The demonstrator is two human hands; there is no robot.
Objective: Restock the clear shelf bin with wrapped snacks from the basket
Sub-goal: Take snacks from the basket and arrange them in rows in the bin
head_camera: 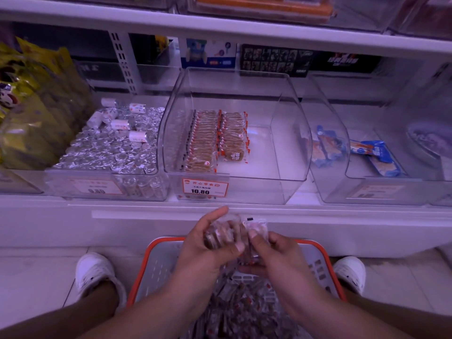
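While over the basket (315, 250), both hands holding a small stack of wrapped snacks (221, 234) just below the shelf edge (342, 216); left hand (208, 243) curled round the stack from the left, thumb stretched up past its top, fingertips (238, 247) wrapped onto the near side; right hand (271, 253) pinching the right end of the stack, thumb on a clear wrapper with a black mark. Orange-rimmed grey basket on the floor between two white shoes (94, 272), more wrapped snacks piled in its bottom, partly hidden by forearms. Clear shelf bin (288, 133) straight ahead on the shelf, partly filled: two neat rows of brown wrapped snacks (212, 140) standing on edge in its left half, right half bare. Orange price tag (205, 188) reading 10.80 on its front wall. Left neighbour bin (107, 187) packed with silver foil rolls (115, 145), a few white ones on top. Yellow bags (31, 106) at far left. Right neighbour bin (327, 133) with a few blue packets (327, 145), more blue packets in the bin beyond. Boxed goods (274, 59) behind at the shelf back, blurred
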